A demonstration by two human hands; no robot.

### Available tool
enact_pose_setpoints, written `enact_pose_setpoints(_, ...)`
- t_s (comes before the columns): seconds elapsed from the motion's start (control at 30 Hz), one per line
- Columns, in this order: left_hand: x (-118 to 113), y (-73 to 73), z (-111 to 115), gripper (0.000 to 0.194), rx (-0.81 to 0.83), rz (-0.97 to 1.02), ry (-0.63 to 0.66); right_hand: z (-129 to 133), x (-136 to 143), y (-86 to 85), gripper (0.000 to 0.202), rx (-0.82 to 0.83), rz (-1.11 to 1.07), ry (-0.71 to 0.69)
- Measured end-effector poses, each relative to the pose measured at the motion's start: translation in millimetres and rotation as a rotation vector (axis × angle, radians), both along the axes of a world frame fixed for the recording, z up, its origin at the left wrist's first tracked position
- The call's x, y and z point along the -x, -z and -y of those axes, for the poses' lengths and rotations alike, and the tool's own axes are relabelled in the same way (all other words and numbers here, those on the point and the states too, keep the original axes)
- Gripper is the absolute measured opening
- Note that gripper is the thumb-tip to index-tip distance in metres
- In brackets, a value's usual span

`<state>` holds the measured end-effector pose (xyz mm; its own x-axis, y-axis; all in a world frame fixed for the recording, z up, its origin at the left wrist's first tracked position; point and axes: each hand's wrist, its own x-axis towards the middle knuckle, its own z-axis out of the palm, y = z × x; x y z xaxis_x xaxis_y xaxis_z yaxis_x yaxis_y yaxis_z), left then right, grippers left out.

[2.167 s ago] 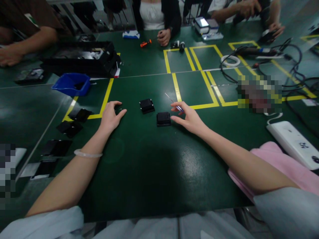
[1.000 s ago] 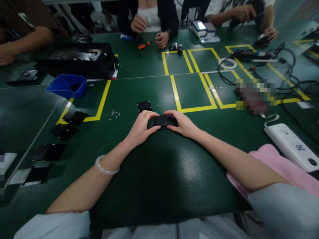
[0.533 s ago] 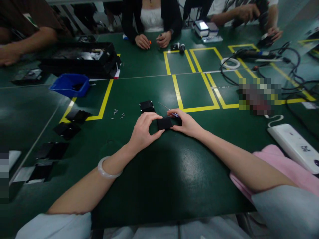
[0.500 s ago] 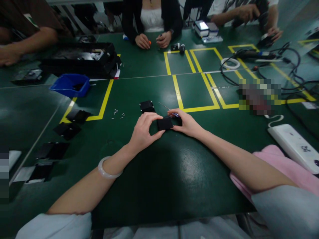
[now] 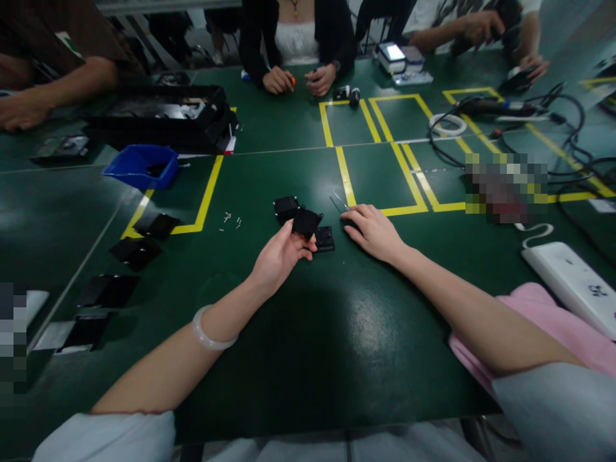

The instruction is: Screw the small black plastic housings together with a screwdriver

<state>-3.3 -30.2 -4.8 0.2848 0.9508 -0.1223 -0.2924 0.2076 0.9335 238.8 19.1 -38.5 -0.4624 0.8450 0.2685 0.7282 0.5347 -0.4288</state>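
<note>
My left hand (image 5: 279, 260) pinches a flat black square part (image 5: 308, 222) and tilts it above the table. Just below lies a second black part (image 5: 326, 239) with recesses in its upper face, partly covered by the left fingers. Another black part (image 5: 285, 206) with small bright corners rests behind the held one. My right hand (image 5: 375, 232) is palm down near the table, its fingers curled over a thin pointed metal tool (image 5: 341, 200). The tool's tip sticks out toward the back left; its handle is hidden under the hand.
Several small screws (image 5: 230, 220) lie left of the parts. Further left, several black pieces (image 5: 108, 290) form a row below a blue bin (image 5: 144, 165). A white power strip (image 5: 572, 282), a pink cloth (image 5: 520, 321) and black cables (image 5: 577, 122) lie right. Co-workers sit across the table.
My left hand has lifted and tilted the black square part, which exposes the recessed part on the table. My right hand has let go of the part and moved right with the metal tool.
</note>
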Motion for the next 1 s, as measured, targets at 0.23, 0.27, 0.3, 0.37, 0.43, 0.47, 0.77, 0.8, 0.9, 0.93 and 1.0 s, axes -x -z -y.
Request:
enact_pose_setpoints(0.23,-2,-2.7,1,0.045,0.115,0.04,0.028,7,3,-4.3,0.041,-0.053,0.202,-0.028)
enact_pose_setpoints(0.27,-2,-2.5,1,0.046,0.116,0.032,0.023,6,2,-4.5,0.041,-0.053,0.21,-0.03)
enact_pose_setpoints(0.3,-2,-2.3,1,0.046,0.118,0.026,0.02,5,1,-4.5,0.04,-0.053,0.215,-0.031)
enact_pose_setpoints(0.37,-2,-2.4,1,0.046,0.126,0.018,0.022,3,0,-3.9,0.04,-0.051,0.217,-0.034)
enact_pose_setpoints(0.43,-2,-2.7,1,0.047,0.133,0.015,0.023,2,-2,-3.7,0.039,-0.046,0.207,-0.039)
enact_pose_setpoints(0.47,-2,-2.6,1,0.047,0.133,0.015,0.022,2,-2,-4.4,0.038,-0.042,0.196,-0.039)
enact_pose_setpoints(0.77,2,7.8,6,0.049,-0.13,-0.201,-0.04,22,17,-33.4,0.034,0.24,-0.584,-0.08)
enact_pose_setpoints(0.8,3,7.2,7,0.048,-0.223,-0.296,-0.044,25,19,-34.5,0.036,0.333,-0.662,-0.101)
enact_pose_setpoints(0.9,6,2.4,9,0.038,-0.546,-0.61,-0.028,31,23,-34.0,0.047,0.456,-0.695,-0.197)
enact_pose_setpoints(0.93,7,1.0,9,0.036,-0.637,-0.684,-0.03,32,23,-33.4,0.05,0.444,-0.667,-0.224)
enact_pose_setpoints(1.0,8,0.2,10,0.04,-0.758,-0.776,-0.055,33,24,-32.3,0.049,0.363,-0.58,-0.263)
